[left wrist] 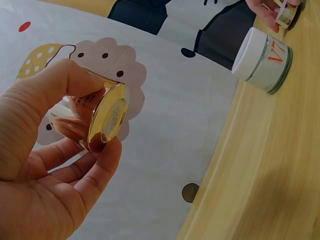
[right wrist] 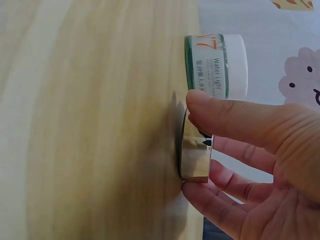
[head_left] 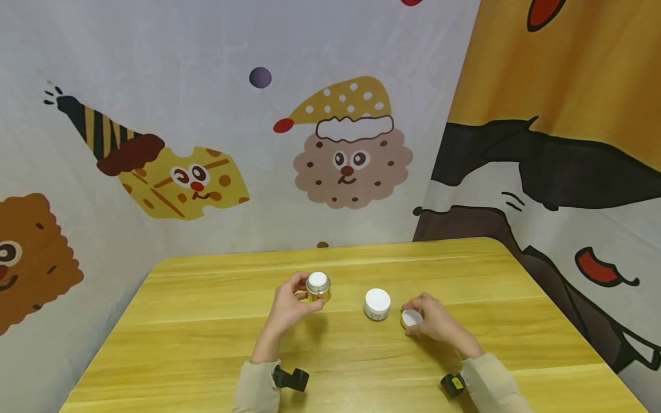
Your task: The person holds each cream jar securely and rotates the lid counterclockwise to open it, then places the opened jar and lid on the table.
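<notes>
1. The tabletop, of yellowish wood grain, is backed beyond its far edge by a pale cloth printed with a cheese figure and a biscuit figure.
2. The two hands are held apart. By the left hand, a gold jar is gripped between thumb and fingers; it is raised above the tabletop, roughly midway between the left and right edges, its white top turned up.
3. By the right hand, a gold-sided lid is pinched, white face up, low over the tabletop towards the right edge; whether the wood is touched by it cannot be told.
4. Between the hands, nearer the lid, a white-capped jar is stood upright, well in from every edge. "Water Light" is printed on its side.
5. Black devices are worn at both wrists, beside pale sleeves.
</notes>
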`<state>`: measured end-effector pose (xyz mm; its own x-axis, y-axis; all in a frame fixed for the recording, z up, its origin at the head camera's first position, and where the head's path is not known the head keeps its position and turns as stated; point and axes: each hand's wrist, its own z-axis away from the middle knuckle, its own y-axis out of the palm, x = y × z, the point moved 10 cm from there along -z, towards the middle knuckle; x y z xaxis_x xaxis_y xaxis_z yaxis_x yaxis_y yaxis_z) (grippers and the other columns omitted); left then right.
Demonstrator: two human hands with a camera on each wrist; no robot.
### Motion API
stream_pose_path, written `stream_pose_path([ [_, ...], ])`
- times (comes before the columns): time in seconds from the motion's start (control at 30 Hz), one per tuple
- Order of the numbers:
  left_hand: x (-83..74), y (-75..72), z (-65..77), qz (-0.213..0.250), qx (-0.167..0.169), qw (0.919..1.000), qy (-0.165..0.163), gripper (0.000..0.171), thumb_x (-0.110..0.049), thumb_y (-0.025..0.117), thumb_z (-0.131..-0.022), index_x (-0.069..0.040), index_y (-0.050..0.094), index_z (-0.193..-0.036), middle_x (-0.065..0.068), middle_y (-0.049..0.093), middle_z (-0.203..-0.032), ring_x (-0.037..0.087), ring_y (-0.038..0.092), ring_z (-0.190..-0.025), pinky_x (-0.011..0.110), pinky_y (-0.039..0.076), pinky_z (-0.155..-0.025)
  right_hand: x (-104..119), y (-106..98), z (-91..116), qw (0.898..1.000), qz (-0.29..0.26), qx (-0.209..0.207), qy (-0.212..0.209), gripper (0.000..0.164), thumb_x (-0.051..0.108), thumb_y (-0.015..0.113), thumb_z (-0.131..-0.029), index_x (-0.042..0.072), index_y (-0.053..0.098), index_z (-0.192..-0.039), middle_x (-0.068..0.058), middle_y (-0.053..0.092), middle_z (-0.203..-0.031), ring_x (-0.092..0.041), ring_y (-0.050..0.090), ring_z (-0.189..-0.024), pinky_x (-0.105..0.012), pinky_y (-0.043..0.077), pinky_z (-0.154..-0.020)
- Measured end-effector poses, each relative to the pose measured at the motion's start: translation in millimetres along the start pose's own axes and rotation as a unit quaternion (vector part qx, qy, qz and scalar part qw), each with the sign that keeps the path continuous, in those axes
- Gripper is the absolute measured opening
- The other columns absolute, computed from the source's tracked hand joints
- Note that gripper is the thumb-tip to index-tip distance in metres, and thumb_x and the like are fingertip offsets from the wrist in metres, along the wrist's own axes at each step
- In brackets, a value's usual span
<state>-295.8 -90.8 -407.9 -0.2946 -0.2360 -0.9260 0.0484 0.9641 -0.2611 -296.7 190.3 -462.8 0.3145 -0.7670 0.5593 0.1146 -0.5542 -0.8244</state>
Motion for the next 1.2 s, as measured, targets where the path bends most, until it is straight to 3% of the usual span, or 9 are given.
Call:
stream_pose_path([
  [0.3,1.2,0.1,0.1,-0.016,-0.003,0.9998,-0.007,0.043,0.001,0.077,-0.068,-0.002,0.062,-0.107,0.009,0.061,-0.098,0.019,0.054,-0.087,0.032,0.052,-0.076,0,4,1,1.0,0.007,0.008,-0.006,0.041,0.007,0.086,-0.059,0.003,0.069,-0.096,-0.007,0.054,-0.09,-0.023,0.053,-0.082,-0.044,0.048,-0.074],
  [0.5,2.4,0.7,-0.4,-0.014,-0.003,0.9999,-0.006,0.043,0.003,0.076,-0.067,-0.002,0.061,-0.106,0.01,0.061,-0.099,0.021,0.054,-0.087,0.039,0.052,-0.077,1,3,1,1.0,0.022,-0.006,-0.022,0.041,0.009,0.087,-0.059,0.005,0.069,-0.095,-0.005,0.054,-0.089,-0.021,0.053,-0.081,-0.041,0.048,-0.072],
  [0.7,4.9,-0.4,-0.1,-0.021,-0.007,0.9997,-0.006,0.043,0.005,0.078,-0.063,-0.001,0.059,-0.102,0.01,0.061,-0.096,0.022,0.056,-0.088,0.037,0.052,-0.074,1,3,-1,0.999,0.026,-0.001,-0.023,0.04,0.008,0.087,-0.059,0.004,0.069,-0.095,-0.004,0.053,-0.088,-0.02,0.053,-0.081,-0.041,0.048,-0.073],
  [0.97,13.5,0.0,0.6,-0.078,-0.003,0.9966,-0.029,0.042,0.004,0.08,-0.059,-0.002,0.058,-0.095,0.008,0.06,-0.088,0.018,0.053,-0.079,0.025,0.046,-0.065,1,4,0,1.0,0.026,0.009,-0.008,0.041,0.009,0.087,-0.059,0.005,0.069,-0.095,-0.004,0.053,-0.089,-0.021,0.052,-0.082,-0.041,0.047,-0.073],
  [1.2,20.1,1.7,4.1,-0.114,0.005,0.993,-0.031,0.042,0.005,0.081,-0.058,-0.003,0.058,-0.092,0.007,0.058,-0.085,0.022,0.049,-0.074,0.025,0.039,-0.061,1,5,1,1.0,0.026,0.01,-0.003,0.042,0.01,0.087,-0.058,0.006,0.069,-0.095,-0.004,0.053,-0.089,-0.022,0.053,-0.082,-0.043,0.047,-0.073],
])
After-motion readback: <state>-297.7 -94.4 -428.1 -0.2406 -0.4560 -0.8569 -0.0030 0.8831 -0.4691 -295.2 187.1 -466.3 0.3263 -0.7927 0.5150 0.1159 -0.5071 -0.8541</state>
